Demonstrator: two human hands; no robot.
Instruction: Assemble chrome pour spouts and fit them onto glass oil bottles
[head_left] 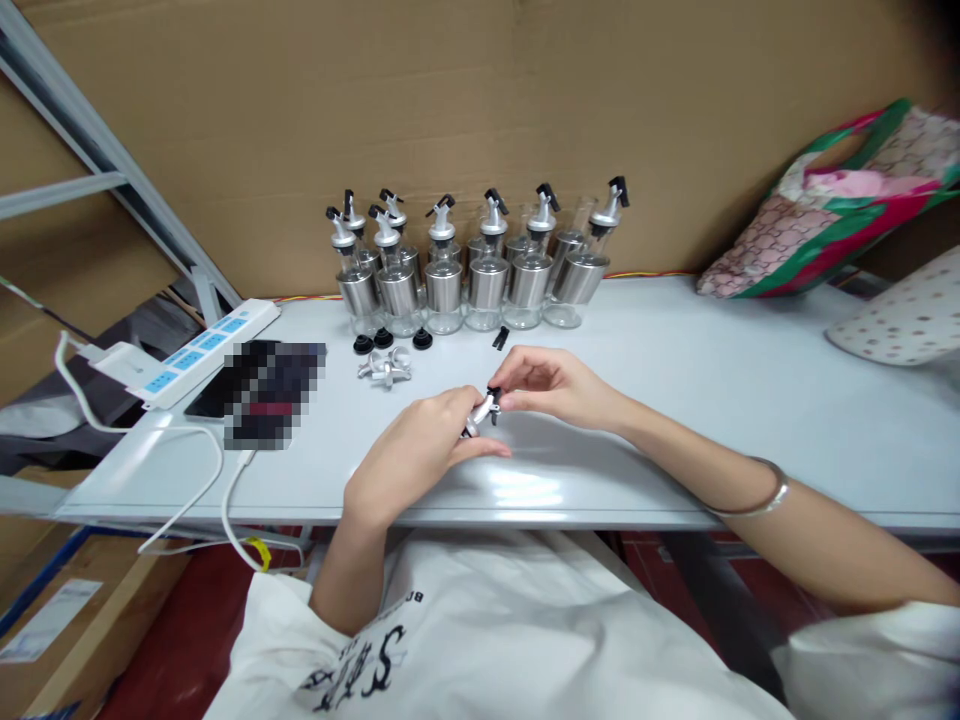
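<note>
My left hand point(420, 450) is closed round a small silver pour spout point(480, 412) just above the table. My right hand point(551, 385) pinches the spout's black cap end point(493, 395) with thumb and fingertips. Both hands meet over the middle of the pale grey table point(675, 400). Beyond them lie two more loose silver spouts point(386, 368), three black rubber stoppers point(390, 340) and a small black cap piece point(500, 338). A silver bangle point(757, 495) is on my right wrist.
Several glass bottles with steel sleeves and spout tops point(480, 270) stand in rows against the cardboard wall. A white power strip point(191, 352) and a blurred-out phone point(262, 392) with white cables lie at the left. A colourful bag point(832, 200) and a dotted cushion point(900, 320) sit at the right.
</note>
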